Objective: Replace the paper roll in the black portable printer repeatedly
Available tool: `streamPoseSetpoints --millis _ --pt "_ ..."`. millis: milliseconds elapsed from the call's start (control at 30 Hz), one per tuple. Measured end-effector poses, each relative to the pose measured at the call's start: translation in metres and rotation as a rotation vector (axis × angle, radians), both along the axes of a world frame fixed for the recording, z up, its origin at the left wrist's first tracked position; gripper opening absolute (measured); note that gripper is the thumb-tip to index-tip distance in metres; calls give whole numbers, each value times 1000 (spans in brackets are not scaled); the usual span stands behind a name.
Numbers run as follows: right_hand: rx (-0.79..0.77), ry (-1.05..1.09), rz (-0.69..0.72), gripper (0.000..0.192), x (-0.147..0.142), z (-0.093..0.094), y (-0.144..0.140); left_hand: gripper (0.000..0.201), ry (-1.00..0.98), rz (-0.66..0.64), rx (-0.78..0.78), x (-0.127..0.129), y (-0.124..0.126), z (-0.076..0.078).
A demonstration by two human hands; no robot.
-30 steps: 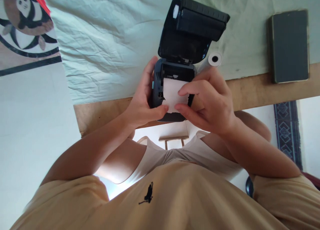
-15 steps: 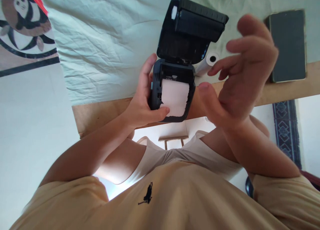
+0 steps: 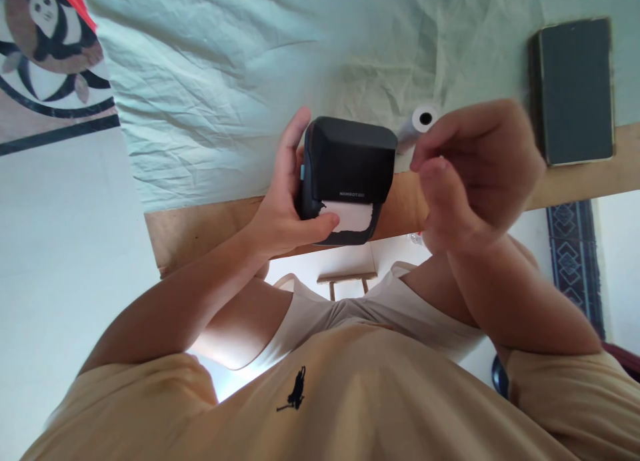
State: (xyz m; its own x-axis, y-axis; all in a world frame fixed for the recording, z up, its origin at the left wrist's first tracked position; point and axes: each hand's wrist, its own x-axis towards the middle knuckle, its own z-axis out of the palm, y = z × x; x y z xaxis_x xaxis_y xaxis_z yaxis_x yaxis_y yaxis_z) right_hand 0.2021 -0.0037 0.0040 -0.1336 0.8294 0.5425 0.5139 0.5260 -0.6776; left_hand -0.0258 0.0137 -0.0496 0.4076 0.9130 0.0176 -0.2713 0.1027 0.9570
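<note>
My left hand (image 3: 280, 214) is wrapped round a small black label printer (image 3: 353, 157) with its lid down. The thumb presses on a strip of white paper (image 3: 353, 217) with a ragged edge, which comes out from under the lid. To the right of the printer is my right hand (image 3: 475, 167), its fingers curled in and the thumb close to the index fingertip. Nothing shows between them. Just behind these fingers a white paper roll (image 3: 417, 122) with a dark core lies on the cloth, partly hidden.
A pale green cloth (image 3: 210, 101) covers most of the table, leaving a wooden front edge (image 3: 200, 234) bare. A dark phone or tablet (image 3: 577, 91) lies at the right. On the far left is a panda picture (image 3: 47, 54). My legs are under the table edge.
The printer's lid stood raised and has swung down over the paper. My right hand has gone from spread fingers to curled ones. My left hand keeps its hold.
</note>
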Motion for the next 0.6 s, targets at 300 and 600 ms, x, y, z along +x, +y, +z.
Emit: streamPoseSetpoints --millis 300,600 --pt "-267 -15 63 50 -7 11 -5 60 -133 16 -49 10 -10 5" --pt "-590 -82 66 62 -1 -3 1 60 -154 -3 -97 13 -11 10"
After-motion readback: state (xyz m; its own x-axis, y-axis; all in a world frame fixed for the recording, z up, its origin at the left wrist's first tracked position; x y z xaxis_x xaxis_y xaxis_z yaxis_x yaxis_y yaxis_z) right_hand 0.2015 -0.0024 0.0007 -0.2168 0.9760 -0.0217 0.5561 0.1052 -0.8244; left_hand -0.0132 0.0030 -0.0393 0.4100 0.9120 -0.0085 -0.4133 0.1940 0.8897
